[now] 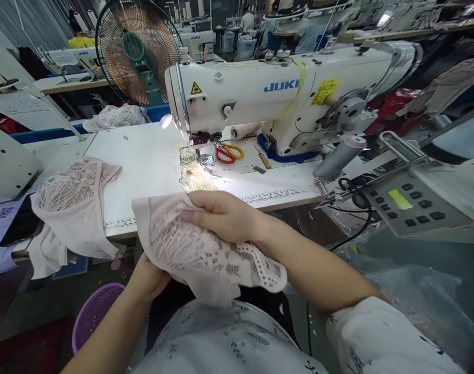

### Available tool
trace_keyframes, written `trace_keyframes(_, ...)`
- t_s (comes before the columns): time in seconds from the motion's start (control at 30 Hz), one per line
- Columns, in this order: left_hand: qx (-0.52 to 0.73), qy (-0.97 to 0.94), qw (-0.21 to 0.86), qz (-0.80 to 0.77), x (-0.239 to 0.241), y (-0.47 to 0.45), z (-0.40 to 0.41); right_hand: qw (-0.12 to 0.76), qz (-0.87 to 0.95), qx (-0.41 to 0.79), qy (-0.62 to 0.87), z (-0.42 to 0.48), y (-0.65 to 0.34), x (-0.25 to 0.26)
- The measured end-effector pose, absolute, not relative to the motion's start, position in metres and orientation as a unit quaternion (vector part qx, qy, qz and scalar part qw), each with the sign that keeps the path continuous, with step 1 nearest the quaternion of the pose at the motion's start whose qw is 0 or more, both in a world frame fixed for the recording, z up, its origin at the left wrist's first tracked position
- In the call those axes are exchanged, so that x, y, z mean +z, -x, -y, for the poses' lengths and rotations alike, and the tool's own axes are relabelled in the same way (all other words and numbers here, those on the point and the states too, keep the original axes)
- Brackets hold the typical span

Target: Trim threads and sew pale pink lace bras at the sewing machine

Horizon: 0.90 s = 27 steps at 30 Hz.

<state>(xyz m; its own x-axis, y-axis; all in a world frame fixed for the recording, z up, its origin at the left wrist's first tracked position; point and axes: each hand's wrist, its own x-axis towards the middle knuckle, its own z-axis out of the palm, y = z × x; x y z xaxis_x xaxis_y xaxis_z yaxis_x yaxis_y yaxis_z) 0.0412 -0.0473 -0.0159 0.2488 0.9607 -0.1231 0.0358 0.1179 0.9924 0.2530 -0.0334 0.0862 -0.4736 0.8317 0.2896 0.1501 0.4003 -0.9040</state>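
Observation:
A pale pink lace fabric piece point(198, 249) is held over my lap, just in front of the table's front edge. My right hand point(221, 213) lies on top of it, fingers closed over its upper edge. My left hand point(147, 278) grips it from below, mostly hidden under the cloth. Behind it stands a white JUKI sewing machine point(276, 93) with its needle area lit. A stack of similar pink lace pieces point(73, 202) hangs over the table's left front edge.
The white sewing table point(143, 156) carries red-and-yellow scissors point(229, 152) and a wooden-handled tool point(264, 160). A control panel point(412, 205) sits at right, a fan point(137, 49) at the back, and a purple basket point(94, 311) on the floor at left.

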Motion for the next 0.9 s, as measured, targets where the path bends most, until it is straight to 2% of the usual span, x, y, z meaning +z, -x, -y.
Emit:
trace_keyframes(0.17, 0.413, -0.341, 0.762, -0.364, -0.022, -0.039, 0.051, 0.391, 0.723, 0.345, 0.453, 0.004, -0.24, 0.088)
trace_keyframes(0.23, 0.423, -0.334, 0.773, -0.335, -0.02, -0.041, 0.052, 0.383, 0.713, 0.313, 0.497, -0.002, -0.236, 0.085)
trace_keyframes(0.33, 0.432, -0.333, 0.746, -0.383, -0.016, -0.048, 0.054, 0.375, 0.71, 0.284, 0.524, -0.007, -0.233, 0.083)
trace_keyframes(0.43, 0.427, -0.287, 0.765, -0.386, -0.016, -0.049, 0.053, 0.469, 0.685, 0.252, 0.497, 0.001, -0.245, 0.086)
trace_keyframes(0.57, 0.397, -0.272, 0.835, -0.265, -0.021, -0.04, 0.048, 0.65, 0.556, 0.148, 0.497, 0.046, -0.274, 0.083)
trace_keyframes(0.63, 0.397, -0.28, 0.843, -0.232, -0.024, -0.039, 0.045, 0.625, 0.553, 0.162, 0.527, 0.075, -0.278, 0.071)
trace_keyframes(0.77, 0.389, -0.294, 0.844, -0.225, -0.029, -0.046, 0.044, 0.481, 0.653, 0.29, 0.509, 0.102, -0.26, 0.038)
trace_keyframes(0.9, 0.387, -0.281, 0.837, -0.267, -0.033, -0.051, 0.049, 0.462, 0.62, 0.321, 0.547, 0.094, -0.239, 0.024)
